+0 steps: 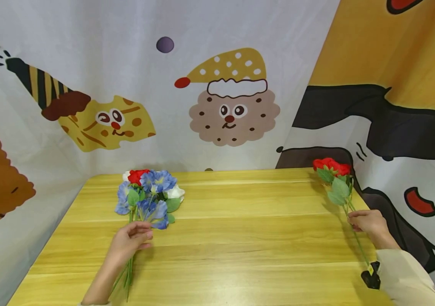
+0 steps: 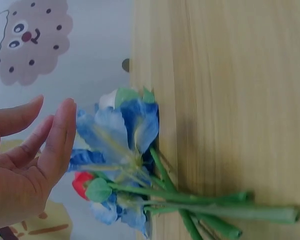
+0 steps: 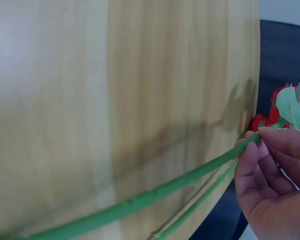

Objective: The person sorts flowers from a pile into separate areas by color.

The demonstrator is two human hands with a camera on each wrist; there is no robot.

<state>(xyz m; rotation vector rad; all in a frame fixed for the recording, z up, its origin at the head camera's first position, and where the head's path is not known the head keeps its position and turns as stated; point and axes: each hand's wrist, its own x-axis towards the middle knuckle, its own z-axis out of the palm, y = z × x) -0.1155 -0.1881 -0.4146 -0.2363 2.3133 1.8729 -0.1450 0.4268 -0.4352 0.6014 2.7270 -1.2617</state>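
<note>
right hand [image 1: 370, 226] pinches slender green stem [image 3: 140, 200], likely sparing red petals [image 1: 330, 165] | left hand [image 1: 130, 240] relaxed, empty, near blue-white-red artificial bouquet [image 1: 158, 182]

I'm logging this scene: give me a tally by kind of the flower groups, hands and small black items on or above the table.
Flower groups: 2 (mixed bunch, red flowers)
Hands: 2 (left hand, right hand)
Small black items: 1 (black item, exact nature unclear)
Total: 5
</note>
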